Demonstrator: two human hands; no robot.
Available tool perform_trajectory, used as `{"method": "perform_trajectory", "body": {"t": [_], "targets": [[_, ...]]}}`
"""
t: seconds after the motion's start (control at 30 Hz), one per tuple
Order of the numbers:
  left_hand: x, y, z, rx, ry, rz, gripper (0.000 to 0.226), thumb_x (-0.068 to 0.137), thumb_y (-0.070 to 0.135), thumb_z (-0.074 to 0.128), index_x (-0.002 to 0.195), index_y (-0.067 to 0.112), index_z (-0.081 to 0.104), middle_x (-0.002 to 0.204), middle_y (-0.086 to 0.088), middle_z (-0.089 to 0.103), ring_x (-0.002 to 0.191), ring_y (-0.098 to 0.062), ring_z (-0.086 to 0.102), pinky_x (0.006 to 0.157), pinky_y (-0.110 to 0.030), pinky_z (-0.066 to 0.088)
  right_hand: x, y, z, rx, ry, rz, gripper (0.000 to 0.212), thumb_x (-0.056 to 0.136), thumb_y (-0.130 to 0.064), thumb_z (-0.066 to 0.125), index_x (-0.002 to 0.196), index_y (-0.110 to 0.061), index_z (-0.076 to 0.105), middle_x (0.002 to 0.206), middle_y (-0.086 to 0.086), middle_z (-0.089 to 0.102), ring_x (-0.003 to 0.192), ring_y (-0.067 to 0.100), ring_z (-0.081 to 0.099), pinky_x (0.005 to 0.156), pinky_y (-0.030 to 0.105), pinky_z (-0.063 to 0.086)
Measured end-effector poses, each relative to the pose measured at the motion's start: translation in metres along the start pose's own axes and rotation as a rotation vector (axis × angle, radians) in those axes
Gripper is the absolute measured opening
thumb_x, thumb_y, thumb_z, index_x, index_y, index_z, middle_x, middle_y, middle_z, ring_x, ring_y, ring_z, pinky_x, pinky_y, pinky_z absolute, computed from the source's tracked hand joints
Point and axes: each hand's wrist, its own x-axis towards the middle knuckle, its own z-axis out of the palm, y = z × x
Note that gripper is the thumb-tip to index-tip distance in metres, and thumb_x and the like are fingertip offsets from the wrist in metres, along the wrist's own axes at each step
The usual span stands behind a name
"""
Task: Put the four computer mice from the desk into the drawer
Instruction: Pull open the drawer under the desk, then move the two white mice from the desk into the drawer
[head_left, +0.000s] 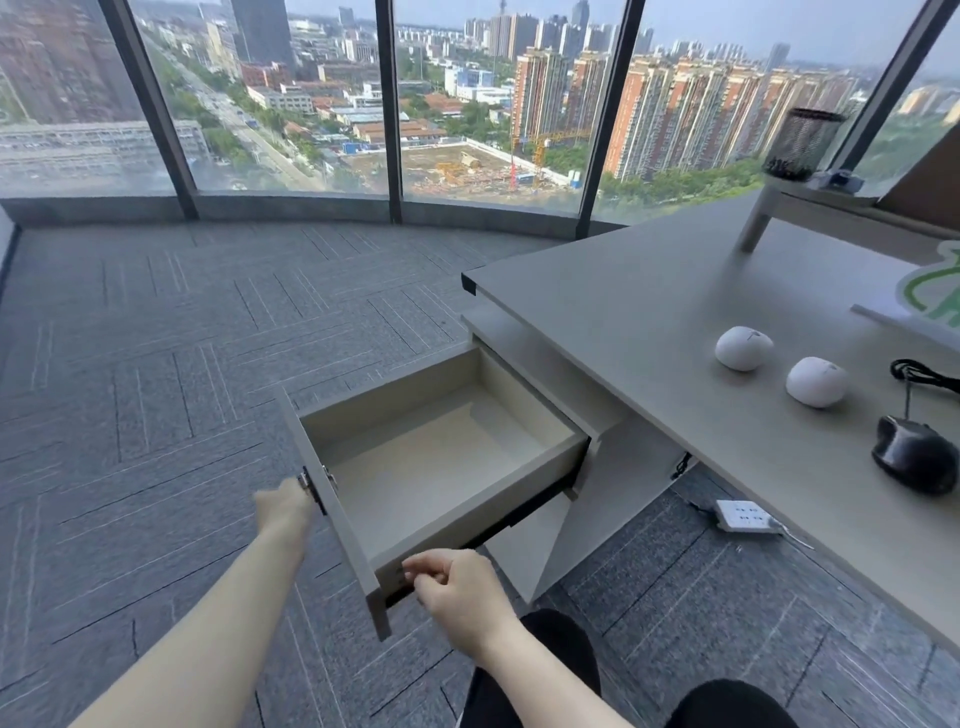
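The drawer (337, 512) under the desk's left end stands pulled out, and its pale inside holds nothing. My left hand (283, 506) grips the handle on the drawer front. My right hand (457, 592) rests at the near corner of the drawer, fingers curled, holding nothing that I can see. On the grey desk (649, 312) to the right lie two white mice (744, 348) (817, 382) side by side. A black wired mouse (915, 457) sits nearer the desk's front edge, its cable running back to a coil (924, 371).
A white power strip (742, 516) with its cord lies on the carpet under the desk. A white riser (779, 197) with a black mesh pen cup (802, 143) stands at the desk's back. A green-and-white pad (930, 296) lies at the right edge. My knees show at the bottom.
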Motion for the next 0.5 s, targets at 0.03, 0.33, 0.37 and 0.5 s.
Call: {"method": "perform_trajectory", "body": {"t": [0.03,0.33,0.37,0.5], "targets": [[-0.006,0.008,-0.001,0.090,0.072,0.094,0.040,0.080,0.026,0.041,0.115,0.010,0.050,0.119,-0.015,0.059,0.105,-0.039,0.057,0.088,-0.050,0.050,-0.001,-0.006,-0.015,0.033,0.084,-0.031,0.030,0.088,-0.015,0.051,0.109,-0.018,0.071,0.094,-0.001,0.075,0.066,0.006,0.060,0.061,0.026,0.051],[-0.162,0.102,0.127,0.182,-0.346,0.887,0.029,0.089,0.015,0.048,0.116,0.010,0.059,0.113,-0.007,0.063,0.099,-0.019,0.058,0.086,-0.031,0.046,-0.007,-0.050,-0.232,-0.046,0.958,-0.224,0.036,0.082,-0.017,0.043,0.113,-0.021,0.061,0.109,0.001,0.063,0.098,0.019,0.058,0.082,0.025,0.041],[-0.181,0.107,0.149,0.196,-0.420,0.916,0.029,0.089,0.015,0.049,0.115,0.011,0.059,0.114,-0.005,0.064,0.101,-0.018,0.059,0.088,-0.032,0.047,-0.005,-0.047,-0.255,-0.089,0.985,-0.191,0.040,0.079,-0.019,0.043,0.117,-0.021,0.059,0.115,0.003,0.061,0.103,0.022,0.055,0.086,0.029,0.041],[-0.246,0.117,0.234,0.298,-0.661,0.997,0.033,0.086,0.018,0.051,0.118,0.016,0.059,0.123,-0.004,0.061,0.106,-0.019,0.059,0.095,-0.036,0.047,0.000,-0.021,-0.329,-0.330,1.041,0.020,0.053,0.084,-0.014,0.052,0.136,-0.021,0.044,0.138,0.011,0.043,0.128,0.030,0.033,0.105,0.039,0.032]]}}
